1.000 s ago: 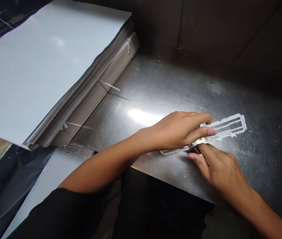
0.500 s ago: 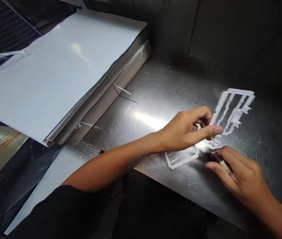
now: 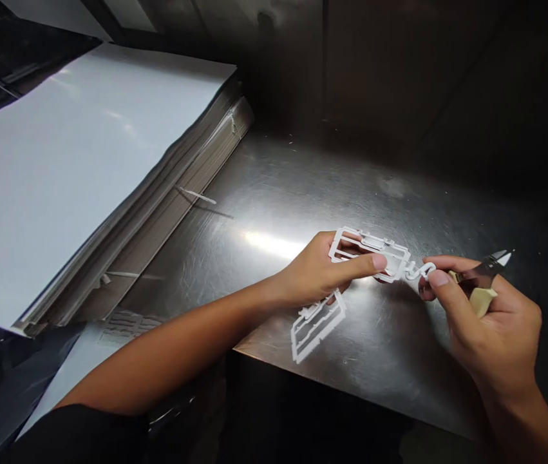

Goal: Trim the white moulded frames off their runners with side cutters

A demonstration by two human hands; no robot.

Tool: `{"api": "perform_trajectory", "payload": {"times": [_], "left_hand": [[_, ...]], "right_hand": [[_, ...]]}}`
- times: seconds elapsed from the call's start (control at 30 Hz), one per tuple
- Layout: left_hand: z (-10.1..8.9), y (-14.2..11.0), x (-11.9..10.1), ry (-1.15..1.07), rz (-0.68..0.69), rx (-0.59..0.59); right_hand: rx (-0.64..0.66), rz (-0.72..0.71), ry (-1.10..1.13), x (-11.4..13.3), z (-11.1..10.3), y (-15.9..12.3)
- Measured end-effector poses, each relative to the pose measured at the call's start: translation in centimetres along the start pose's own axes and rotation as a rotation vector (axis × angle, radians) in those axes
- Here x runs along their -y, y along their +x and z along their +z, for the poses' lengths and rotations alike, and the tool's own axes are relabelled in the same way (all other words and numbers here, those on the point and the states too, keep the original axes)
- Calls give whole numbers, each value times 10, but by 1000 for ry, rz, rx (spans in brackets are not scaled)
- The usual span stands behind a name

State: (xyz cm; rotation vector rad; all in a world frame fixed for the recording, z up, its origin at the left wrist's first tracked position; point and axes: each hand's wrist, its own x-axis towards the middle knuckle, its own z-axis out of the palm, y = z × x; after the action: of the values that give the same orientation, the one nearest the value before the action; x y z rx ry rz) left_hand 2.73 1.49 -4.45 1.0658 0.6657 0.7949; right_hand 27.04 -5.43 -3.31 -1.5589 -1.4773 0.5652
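A scratched, brightly lit metal table [image 3: 274,187] is backed by a dark wall [image 3: 399,71] and bordered at left by stacked white sheets [image 3: 109,154]. Above it, a white plastic frame [image 3: 393,265] is clamped by the left hand [image 3: 324,267]; its curled end [image 3: 413,272] is pinched by the right hand [image 3: 493,325], in which cutters [image 3: 480,276] are also gripped; a second frame [image 3: 321,338] is seen just below the left hand

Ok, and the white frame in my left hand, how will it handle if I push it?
The white frame is probably light, being mostly open gaps. It looks fairly stiff, with straight edges rather than sagging in your left hand. It might snap if pressed hard, being so narrow around those gaps.
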Motion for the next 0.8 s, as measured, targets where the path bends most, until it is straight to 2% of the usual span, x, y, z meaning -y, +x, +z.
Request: {"api": "perform_trajectory", "payload": {"times": [0.1,0.17,0.3,0.4,0.5,0.8], "left_hand": [[-3,0,4,-48,-13,-50],[-4,2,5,-39,-3,-75],[-5,3,5,-30,64,-160],[-5,3,4,-34,87,-185],[-4,2,3,-25,111,-196],[-2,1,5,39,132,-197]], "right_hand": [[-66,-6,-44,0,-3,1],[-60,-34,37,-3,-3,0],[158,-95,199,-14,1,-3],[287,-90,118,-19,5,-5],[321,-100,39,-20,8,-6],[346,-97,25,-19,6,-6]]}}
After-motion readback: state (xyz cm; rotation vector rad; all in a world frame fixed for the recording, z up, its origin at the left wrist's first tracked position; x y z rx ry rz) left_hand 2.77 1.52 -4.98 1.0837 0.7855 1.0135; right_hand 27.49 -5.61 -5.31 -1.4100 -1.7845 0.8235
